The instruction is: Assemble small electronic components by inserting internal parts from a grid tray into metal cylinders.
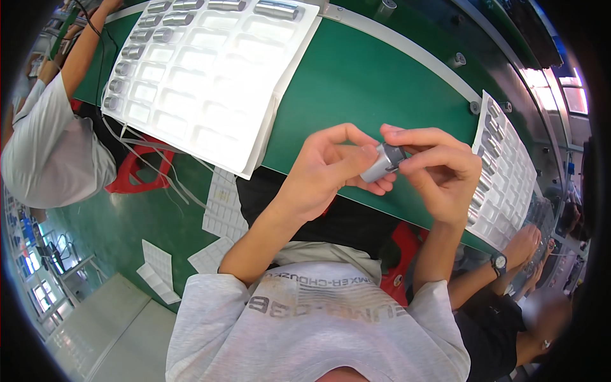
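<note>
In front of my chest, above the near edge of the green table, I hold a short silver metal cylinder [380,167] with a dark grey end. My left hand [328,167] is closed round its silver body, thumb on top and fingers underneath. The thumb and fingers of my right hand [442,167] pinch the dark end from the other side. The cylinder lies tilted, its dark end up and to the right. Fingers hide part of it, so the detail of that end cannot be made out.
To the left lies a stack of white moulded trays [219,95], with silver cylinders in several far and left pockets. Another white tray [519,184] of cylinders is at the right. Small round metal parts [474,107] stand along the far rail. Co-workers sit on both sides.
</note>
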A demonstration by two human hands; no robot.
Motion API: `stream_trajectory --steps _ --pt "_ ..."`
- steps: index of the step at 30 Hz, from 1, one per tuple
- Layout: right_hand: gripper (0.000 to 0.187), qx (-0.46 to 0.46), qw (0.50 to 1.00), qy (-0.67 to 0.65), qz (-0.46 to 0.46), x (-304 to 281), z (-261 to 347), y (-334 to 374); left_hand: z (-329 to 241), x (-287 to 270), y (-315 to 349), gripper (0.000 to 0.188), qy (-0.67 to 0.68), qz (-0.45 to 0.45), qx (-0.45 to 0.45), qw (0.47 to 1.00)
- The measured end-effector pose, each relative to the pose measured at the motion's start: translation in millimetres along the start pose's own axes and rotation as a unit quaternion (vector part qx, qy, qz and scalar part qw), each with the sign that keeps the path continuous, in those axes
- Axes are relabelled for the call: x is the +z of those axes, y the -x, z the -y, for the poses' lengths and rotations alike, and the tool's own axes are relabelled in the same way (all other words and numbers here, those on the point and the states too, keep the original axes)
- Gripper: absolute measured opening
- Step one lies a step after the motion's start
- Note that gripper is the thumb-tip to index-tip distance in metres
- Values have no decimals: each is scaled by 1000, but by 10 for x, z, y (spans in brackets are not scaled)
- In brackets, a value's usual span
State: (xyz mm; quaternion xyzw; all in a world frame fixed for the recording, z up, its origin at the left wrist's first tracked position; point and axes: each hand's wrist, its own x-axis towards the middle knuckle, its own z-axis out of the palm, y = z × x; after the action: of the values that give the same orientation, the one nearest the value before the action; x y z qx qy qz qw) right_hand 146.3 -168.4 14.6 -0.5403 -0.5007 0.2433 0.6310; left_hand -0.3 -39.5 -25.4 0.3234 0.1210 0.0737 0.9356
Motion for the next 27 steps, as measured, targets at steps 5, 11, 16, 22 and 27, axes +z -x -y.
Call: stream_trajectory --steps 5,11,16,22,27 --pt "12 22 999 48 12 -9 32 3 64 -18 9 18 -24 -34 24 999" --pt "18 -28 995 90 26 -44 -45 20 75 79 36 16 -47 -59 51 996" --pt "59 -25 967 252 -28 158 54 50 161 190 -50 15 75 -45 37 995" --pt "51 -67 910 392 -121 321 -146 167 212 255 -92 12 34 -90 60 994" --pt "49 -90 914 370 -140 238 -293 101 177 158 -260 14 4 -92 59 994"
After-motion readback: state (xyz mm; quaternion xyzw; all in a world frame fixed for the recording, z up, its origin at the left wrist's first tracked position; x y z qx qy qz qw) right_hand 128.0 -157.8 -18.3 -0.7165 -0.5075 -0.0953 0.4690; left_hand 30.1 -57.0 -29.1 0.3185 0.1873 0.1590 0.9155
